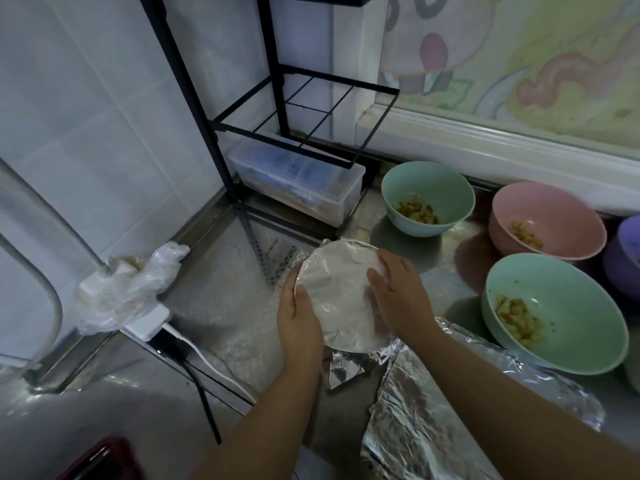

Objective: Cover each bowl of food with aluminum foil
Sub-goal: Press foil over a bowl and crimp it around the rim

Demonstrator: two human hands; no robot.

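Loose foil sheet (pixel 450 410): crumpled, lying under our right forearm
Near green bowl (pixel 588 355): uncovered, food inside, right of our right hand
Pink bowl (pixel 512 237): uncovered, food inside, beyond and right of our right hand
Far green bowl (pixel 408 216): uncovered, beyond our right hand
Foil-covered bowl (pixel 336 296): between our hands, touching both
Left hand (pixel 299 323): cups its left side, thumb on the rim
Right hand (pixel 398 296): fingers flat, pressing foil at the right rim

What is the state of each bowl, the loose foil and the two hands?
covered bowl: foil over the top.
far green bowl: uncovered, food inside.
pink bowl: uncovered, food inside.
near green bowl: uncovered, food inside.
loose foil: crumpled, on the counter.
left hand: grips covered bowl's rim.
right hand: presses on covered bowl.
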